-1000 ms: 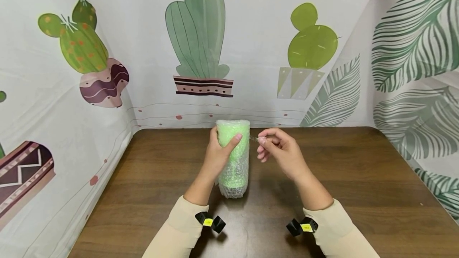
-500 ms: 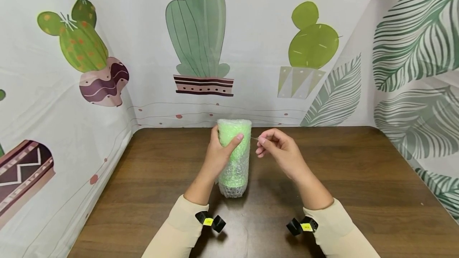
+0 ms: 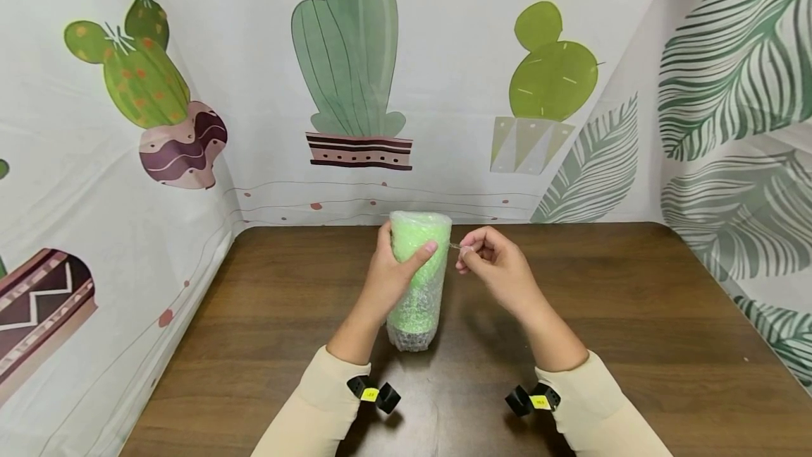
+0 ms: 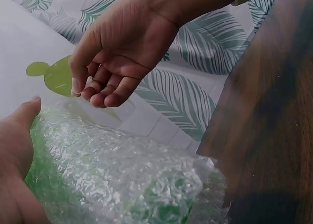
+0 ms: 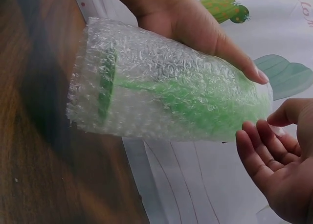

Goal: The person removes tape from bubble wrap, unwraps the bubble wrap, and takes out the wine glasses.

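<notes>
Near the middle of the head view is a package (image 3: 415, 302) in clear bubble wrap (image 3: 412, 341), held over the brown table (image 3: 266, 316) with its ends toward 12 and 6 o'clock. Green shows through the layers.

The left hand (image 3: 395, 270) grips it from the 9 o'clock side, thumb laid across the near face. At 3 o'clock, just beside the package, the right hand (image 3: 497, 266) pinches a small clear strip (image 3: 454, 245) between thumb and forefinger, its other fingers curled loosely. The strip reaches the package's side at about 2 o'clock; it is perhaps tape, but too thin to be sure.

In the right wrist view the crinkled end of the package points to 9 o'clock.

2 pale sleeves (image 3: 317, 393) come in from 7 and 5 o'clock, each with a small black camera (image 3: 388, 398) at the wrist. Behind the table hangs a white cloth (image 3: 457, 83) with 3 cactus prints at 10, 11 and 1 o'clock, and leaf prints (image 3: 736, 55) at 2 o'clock.
</notes>
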A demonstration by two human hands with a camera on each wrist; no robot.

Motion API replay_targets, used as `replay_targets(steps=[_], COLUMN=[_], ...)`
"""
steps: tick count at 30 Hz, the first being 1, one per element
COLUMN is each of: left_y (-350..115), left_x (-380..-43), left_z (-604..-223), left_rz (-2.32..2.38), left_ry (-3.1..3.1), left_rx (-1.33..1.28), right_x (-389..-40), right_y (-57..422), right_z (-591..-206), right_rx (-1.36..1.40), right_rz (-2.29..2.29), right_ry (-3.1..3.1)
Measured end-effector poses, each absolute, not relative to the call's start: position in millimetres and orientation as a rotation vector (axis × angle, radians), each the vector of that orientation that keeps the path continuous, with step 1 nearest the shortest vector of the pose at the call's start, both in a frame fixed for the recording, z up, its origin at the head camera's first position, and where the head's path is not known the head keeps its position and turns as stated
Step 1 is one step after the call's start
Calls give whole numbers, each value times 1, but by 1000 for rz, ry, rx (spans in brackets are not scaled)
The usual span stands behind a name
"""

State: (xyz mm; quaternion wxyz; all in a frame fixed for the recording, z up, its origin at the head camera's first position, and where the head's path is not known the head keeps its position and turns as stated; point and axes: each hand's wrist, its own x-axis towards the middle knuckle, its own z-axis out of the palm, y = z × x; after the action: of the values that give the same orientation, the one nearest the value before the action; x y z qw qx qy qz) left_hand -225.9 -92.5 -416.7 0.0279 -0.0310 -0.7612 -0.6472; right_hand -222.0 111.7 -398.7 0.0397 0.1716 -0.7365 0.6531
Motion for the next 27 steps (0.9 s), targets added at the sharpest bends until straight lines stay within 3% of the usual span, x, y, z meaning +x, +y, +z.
replay_targets(steps=[12,20,27], left_y=[-94,-95,-94], left_x=[-227,-227,-226], left_z=[-415,-415,-414], left_rz=[-1943,-1930,-1991], left_ry=[-2331,-2308,-2292], left_rx=[-109,-131,-166], right_x=[-222,-220,-219], right_y=[116,116,116], right_z=[-399,-394,-394], right_rx=[507,631,584], right_rz=[1811,2159,2134], right_ry=[-2484,-2386,-2397])
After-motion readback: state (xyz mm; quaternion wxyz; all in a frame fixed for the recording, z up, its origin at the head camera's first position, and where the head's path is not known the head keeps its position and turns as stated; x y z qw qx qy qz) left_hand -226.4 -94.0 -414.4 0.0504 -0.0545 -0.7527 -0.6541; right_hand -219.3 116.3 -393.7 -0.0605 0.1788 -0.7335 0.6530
